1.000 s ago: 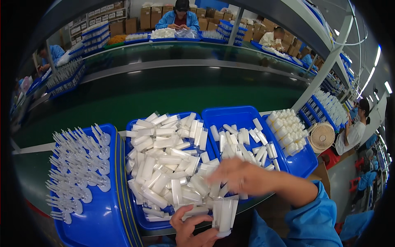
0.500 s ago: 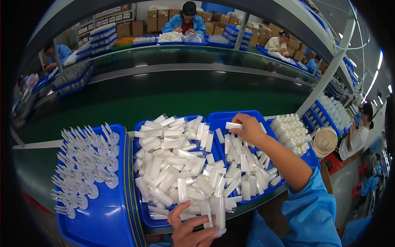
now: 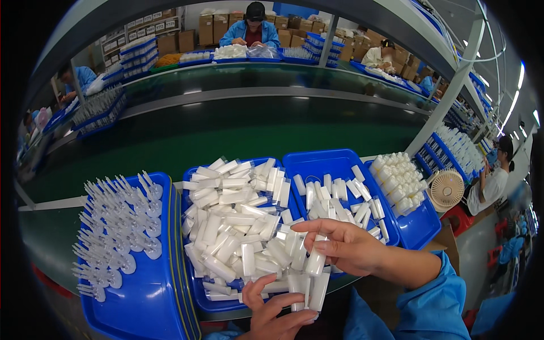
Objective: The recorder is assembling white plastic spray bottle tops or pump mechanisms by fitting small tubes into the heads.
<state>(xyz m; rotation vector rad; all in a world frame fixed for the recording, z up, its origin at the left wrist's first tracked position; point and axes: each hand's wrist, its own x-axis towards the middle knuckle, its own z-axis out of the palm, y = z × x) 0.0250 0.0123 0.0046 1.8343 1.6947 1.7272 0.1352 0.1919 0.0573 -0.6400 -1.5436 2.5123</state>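
My left hand (image 3: 275, 311) is closed on a white plastic piece (image 3: 320, 292) with tall white walls and a thin stem between them, held over the near edge of the middle tray. Right above it, my right hand (image 3: 351, 246) pinches a short white tube (image 3: 315, 262) between thumb and fingers, its lower end near the top of that piece. Whether the two touch I cannot tell. Beneath and beyond the hands, a blue tray (image 3: 190, 283) is heaped with white tubes (image 3: 226, 221) with clear ends. A second blue tray (image 3: 317, 164) holds more short white tubes (image 3: 340, 190).
Stemmed white parts (image 3: 122, 226) stand on a blue tray (image 3: 139, 300) at left. White bottle-like parts (image 3: 396, 181) fill another tray (image 3: 419, 229) at right, near a beige fan (image 3: 446, 190). A green conveyor (image 3: 238, 124) runs beyond, with a metal post (image 3: 445, 107) and co-workers (image 3: 255, 34).
My right hand has come from the right-hand tray of tubes back toward me, bringing a white tube to the piece in my left hand. The left hand has moved slightly right.
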